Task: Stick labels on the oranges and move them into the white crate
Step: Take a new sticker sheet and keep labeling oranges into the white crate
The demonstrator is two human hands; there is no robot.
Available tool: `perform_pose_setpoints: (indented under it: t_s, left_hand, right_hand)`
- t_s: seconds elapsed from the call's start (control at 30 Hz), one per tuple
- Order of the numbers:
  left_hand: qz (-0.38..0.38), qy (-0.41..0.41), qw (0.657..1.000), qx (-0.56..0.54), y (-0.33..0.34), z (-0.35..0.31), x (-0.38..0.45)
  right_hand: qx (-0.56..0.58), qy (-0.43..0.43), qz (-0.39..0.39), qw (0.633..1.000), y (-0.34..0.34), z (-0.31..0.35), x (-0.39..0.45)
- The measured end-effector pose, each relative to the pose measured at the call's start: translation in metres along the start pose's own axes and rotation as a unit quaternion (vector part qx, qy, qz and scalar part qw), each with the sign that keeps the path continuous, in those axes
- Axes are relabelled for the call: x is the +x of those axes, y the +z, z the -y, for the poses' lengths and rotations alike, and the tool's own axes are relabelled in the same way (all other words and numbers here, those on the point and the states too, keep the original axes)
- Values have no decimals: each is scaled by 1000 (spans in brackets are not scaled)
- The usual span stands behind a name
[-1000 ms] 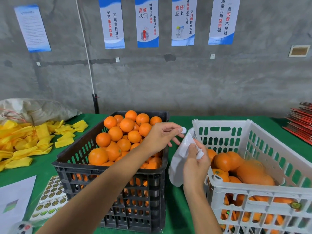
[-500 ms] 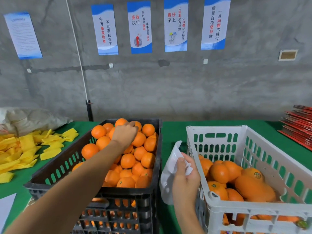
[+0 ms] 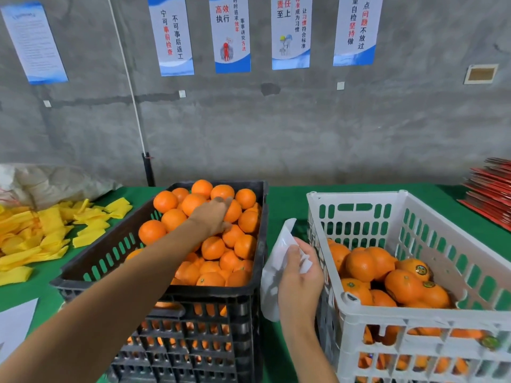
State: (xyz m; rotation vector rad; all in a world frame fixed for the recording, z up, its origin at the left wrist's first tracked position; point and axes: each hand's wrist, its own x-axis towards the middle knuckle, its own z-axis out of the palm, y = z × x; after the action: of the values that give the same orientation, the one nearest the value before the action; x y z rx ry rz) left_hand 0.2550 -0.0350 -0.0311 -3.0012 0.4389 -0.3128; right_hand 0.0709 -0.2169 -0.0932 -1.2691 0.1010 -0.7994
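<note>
A black crate (image 3: 166, 288) at centre is piled with unlabelled oranges (image 3: 213, 247). My left hand (image 3: 213, 217) reaches into its far side, fingers and thumb curled round one orange (image 3: 233, 212) near the top of the pile. Between the two crates, my right hand (image 3: 300, 275) grips a white label backing sheet (image 3: 278, 252), which stands up from my fingers. On the right, the white crate (image 3: 356, 194) holds several oranges with round green labels (image 3: 414, 269).
Yellow foam sleeves (image 3: 41, 230) lie in a heap on the green table at left, with a grey sack (image 3: 55, 181) behind them. A stack of red flat cartons (image 3: 492, 194) sits at far right. A white sheet (image 3: 13, 322) lies at bottom left.
My left hand left the label sheet, crossed into the black crate and closed round an orange at the top. My right hand kept the sheet and sank a little.
</note>
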Motion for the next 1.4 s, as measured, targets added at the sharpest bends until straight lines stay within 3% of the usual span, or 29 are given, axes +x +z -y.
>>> perform_pose_setpoints:
  t_s: [0.07,0.3,0.37,0.43,0.53,0.67,0.83,1.0,1.17,1.4]
  left_hand:
    - [4,-11,1000,4,8,-3,3]
    - [-86,-30,992,-86,-6,-16,3]
    - [-165,-15,968,-187,-30,-37,1]
    - [-210,18,920,-330,-59,-69,-3]
    - [-146,100,863,-473,-86,-130,-7]
    - [-79,143,864,-476,-88,-189,-11]
    - [-194,140,836,-493,-80,-158,-22]
    - [-108,147,823,-538,-32,-119,-38]
    - [-149,105,741,-646,-33,-115,-27]
    - [-200,71,737,-642,-29,-104,-23]
  right_hand:
    - [2,4,-8,1000,-1,3,0]
    - [-5,45,-10,999,-6,9,7]
    - [-15,48,-12,999,-7,11,7]
    - [-39,38,-13,998,-7,14,5]
    - [-65,27,-18,997,-6,17,3]
    - [-53,28,-13,998,-11,21,2]
    - [-44,52,-25,997,-12,26,4]
    - [-23,55,-22,998,7,37,22]
    - [-86,15,29,996,19,48,59]
    - [-231,13,135,963,39,55,92]
